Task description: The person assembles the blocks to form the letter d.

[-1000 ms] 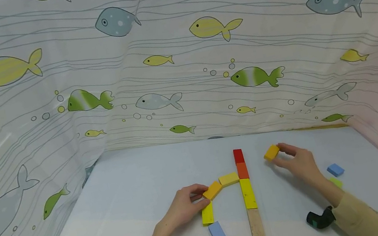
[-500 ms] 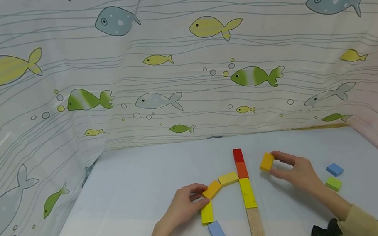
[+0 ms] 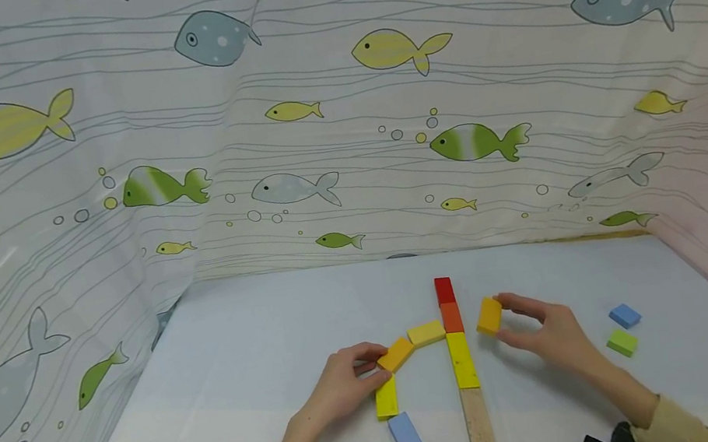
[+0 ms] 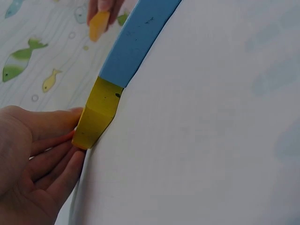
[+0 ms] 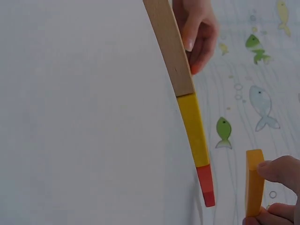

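My left hand (image 3: 346,380) holds the outer end of an orange block (image 3: 397,355) between thumb and fingers. That block lies in a curved row with a pale yellow block (image 3: 427,333), a bright yellow block (image 3: 386,398) and a blue block (image 3: 409,441). Between thumb and fingertips, my right hand (image 3: 554,332) pinches another orange block (image 3: 489,316), just right of a straight line of blocks. From far to near, this line runs red (image 3: 444,290), orange-red block (image 3: 452,317), yellow block (image 3: 462,360) and bare wooden block (image 3: 479,426). The curve's pale yellow end meets it.
A small blue block (image 3: 625,316) and a light green block (image 3: 622,343) lie at the right, beyond my right forearm. White table surface (image 3: 260,332) surrounds the blocks. A fish-patterned curtain (image 3: 338,129) rises behind the table and along both sides.
My right hand has moved left and toward me with its orange block, turning it more upright in view and bringing it near the straight line. The left hand stays at its block.
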{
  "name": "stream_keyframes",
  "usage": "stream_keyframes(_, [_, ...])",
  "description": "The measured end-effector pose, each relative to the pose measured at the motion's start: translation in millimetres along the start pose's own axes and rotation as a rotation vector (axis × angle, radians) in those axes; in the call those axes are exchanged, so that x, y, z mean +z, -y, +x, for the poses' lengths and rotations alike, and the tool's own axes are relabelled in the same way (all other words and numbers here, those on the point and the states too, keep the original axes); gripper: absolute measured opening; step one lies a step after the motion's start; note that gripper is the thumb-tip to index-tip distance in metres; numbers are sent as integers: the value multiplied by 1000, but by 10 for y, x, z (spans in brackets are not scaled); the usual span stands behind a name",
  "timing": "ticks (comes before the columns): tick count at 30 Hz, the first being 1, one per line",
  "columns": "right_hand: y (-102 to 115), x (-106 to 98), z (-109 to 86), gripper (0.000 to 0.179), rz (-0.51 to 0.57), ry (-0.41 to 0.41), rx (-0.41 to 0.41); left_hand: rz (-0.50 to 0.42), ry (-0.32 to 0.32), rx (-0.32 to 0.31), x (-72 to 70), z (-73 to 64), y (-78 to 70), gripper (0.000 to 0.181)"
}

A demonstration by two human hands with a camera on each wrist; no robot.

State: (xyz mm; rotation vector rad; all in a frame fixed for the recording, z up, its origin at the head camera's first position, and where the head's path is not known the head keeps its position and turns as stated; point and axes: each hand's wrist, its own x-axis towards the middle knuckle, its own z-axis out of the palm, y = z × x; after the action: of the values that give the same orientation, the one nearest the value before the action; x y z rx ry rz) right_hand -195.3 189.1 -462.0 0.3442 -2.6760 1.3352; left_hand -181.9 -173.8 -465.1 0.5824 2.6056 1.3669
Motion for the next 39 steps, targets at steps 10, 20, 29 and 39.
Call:
stream_keyframes(10, [168,86,-89,59,21,78,-94,2,-1,5,4,15,8,34])
stream_keyframes(20, [291,113,-168,57,78,236,-189,3,-7,-1,4,8,-2,34])
stream_keyframes(29, [521,235,-332,57,50,456,-326,11,-6,-14,12,1,-19,35])
stream_keyframes(39, [615,346,-432,53,98,655,-359,16,-6,-17,12,-4,-29,34])
